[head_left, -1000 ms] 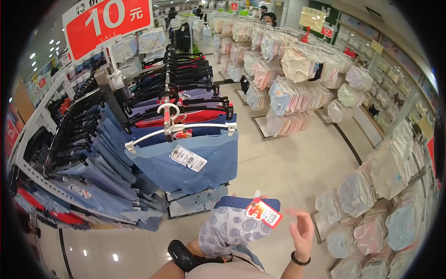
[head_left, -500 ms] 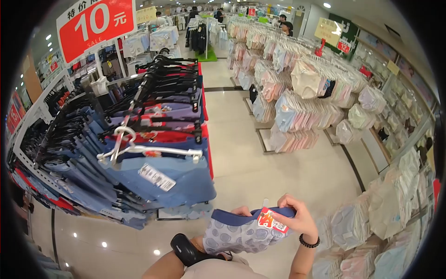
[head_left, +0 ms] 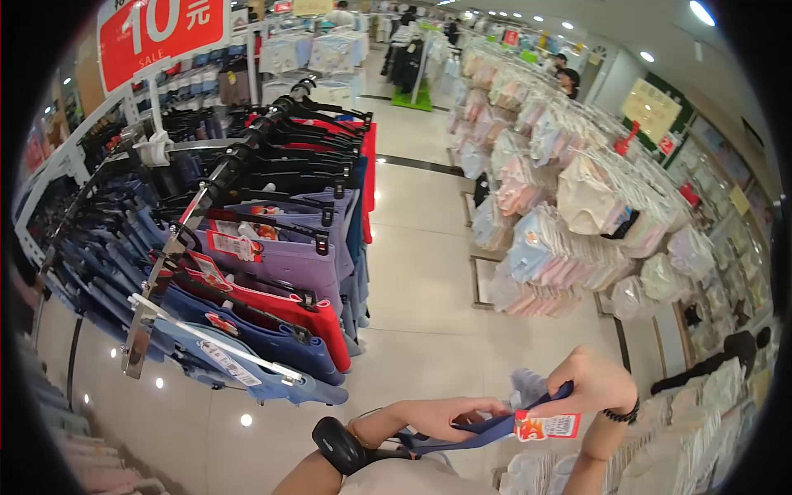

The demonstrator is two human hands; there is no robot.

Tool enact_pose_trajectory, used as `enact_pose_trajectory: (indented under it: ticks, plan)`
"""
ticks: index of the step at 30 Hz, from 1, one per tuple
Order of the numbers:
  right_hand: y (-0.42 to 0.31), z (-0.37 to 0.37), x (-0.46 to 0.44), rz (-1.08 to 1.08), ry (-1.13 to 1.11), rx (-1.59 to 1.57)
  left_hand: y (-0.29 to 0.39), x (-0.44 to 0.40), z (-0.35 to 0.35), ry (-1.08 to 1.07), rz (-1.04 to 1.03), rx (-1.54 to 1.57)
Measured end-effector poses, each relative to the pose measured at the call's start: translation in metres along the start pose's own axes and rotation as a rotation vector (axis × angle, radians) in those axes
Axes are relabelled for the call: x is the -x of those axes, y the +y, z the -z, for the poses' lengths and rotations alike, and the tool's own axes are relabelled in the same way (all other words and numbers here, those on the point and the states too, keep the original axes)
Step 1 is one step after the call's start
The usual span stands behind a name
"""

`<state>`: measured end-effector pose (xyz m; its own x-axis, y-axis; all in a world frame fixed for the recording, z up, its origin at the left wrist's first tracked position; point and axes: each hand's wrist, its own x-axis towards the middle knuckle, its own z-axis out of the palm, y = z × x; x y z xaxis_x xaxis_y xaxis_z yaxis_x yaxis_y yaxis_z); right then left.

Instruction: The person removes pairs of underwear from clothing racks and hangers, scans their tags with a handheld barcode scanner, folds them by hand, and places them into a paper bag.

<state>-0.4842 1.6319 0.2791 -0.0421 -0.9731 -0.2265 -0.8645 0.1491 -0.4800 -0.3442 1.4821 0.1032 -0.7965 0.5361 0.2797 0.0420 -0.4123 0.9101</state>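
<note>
The navy-waisted garment (head_left: 497, 431) lies between the left grip (head_left: 462, 414) and right grip (head_left: 587, 384).

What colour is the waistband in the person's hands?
Dark blue waistband, showing best in the head view.

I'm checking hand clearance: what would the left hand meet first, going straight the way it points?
The left hand would likely meet the garment's dark blue waistband first; exact depth is unclear.

Matt cloth garment (head_left: 488, 432), paper tag (head_left: 548, 426), shiny metal rail (head_left: 159, 280), glossy floor (head_left: 429, 280)
</note>
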Motion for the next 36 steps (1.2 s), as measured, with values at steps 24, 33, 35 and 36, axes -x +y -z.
enact_pose_trajectory:
  ticks: [24, 33, 35, 36]
  plan:
    - [0.277, 0.131, -0.158, 0.357, 0.381, -0.306, -0.007, -0.145, 0.077, 0.447, -0.167, -0.515]
    - [0.345, -0.047, -0.318, 0.651, 0.693, 0.060, 0.013, -0.202, 0.117, 0.646, -0.247, -0.542]
    - [0.340, -0.083, -0.344, 0.642, 0.733, -0.026, 0.025, -0.201, 0.133, 0.705, -0.355, -0.543]
    - [0.331, -0.096, -0.354, 0.594, 0.742, -0.110, 0.031, -0.200, 0.140, 0.745, -0.422, -0.580]
